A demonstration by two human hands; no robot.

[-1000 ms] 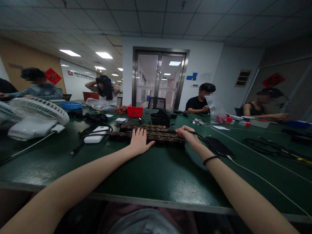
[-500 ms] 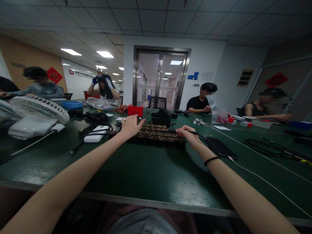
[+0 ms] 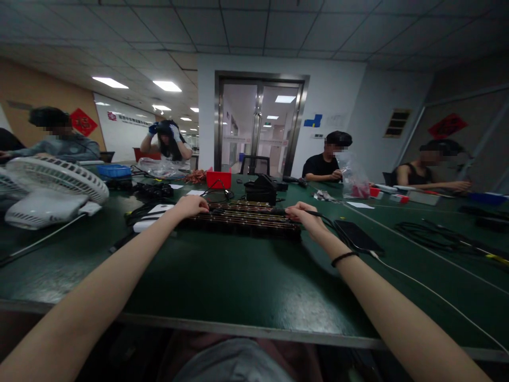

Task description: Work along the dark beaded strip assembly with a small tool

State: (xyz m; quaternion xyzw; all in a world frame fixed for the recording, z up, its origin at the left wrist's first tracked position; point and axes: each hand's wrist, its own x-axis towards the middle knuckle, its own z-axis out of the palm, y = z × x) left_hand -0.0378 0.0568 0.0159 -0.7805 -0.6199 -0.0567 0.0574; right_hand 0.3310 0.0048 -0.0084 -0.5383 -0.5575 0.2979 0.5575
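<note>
Several thin wires with small bright spots (image 3: 254,220) lie side by side across a dark holder on the table in front of me. At their left end is my left hand (image 3: 191,206), its fingers curled together; a small dark piece shows by the fingertips, and I cannot make out what it is. My right hand (image 3: 303,216) is closed round a black corded tool (image 3: 274,211), pen-like, its tip pointing left over the wires. A black cable (image 3: 318,216) runs from it toward my wrist. The tool's tip is too dark to make out.
Behind the wires stand a black device (image 3: 260,190) and a red bin (image 3: 218,179). A white power bank (image 3: 149,220) lies beside my left forearm, a white fan (image 3: 55,185) farther left. Right of my hand lies a phone (image 3: 358,236) with a white cable. Several people sit around the table.
My left hand has moved left and slightly down from above the wires to their left end, and its spread fingers have curled in. My right hand keeps the tool nearly in place.
</note>
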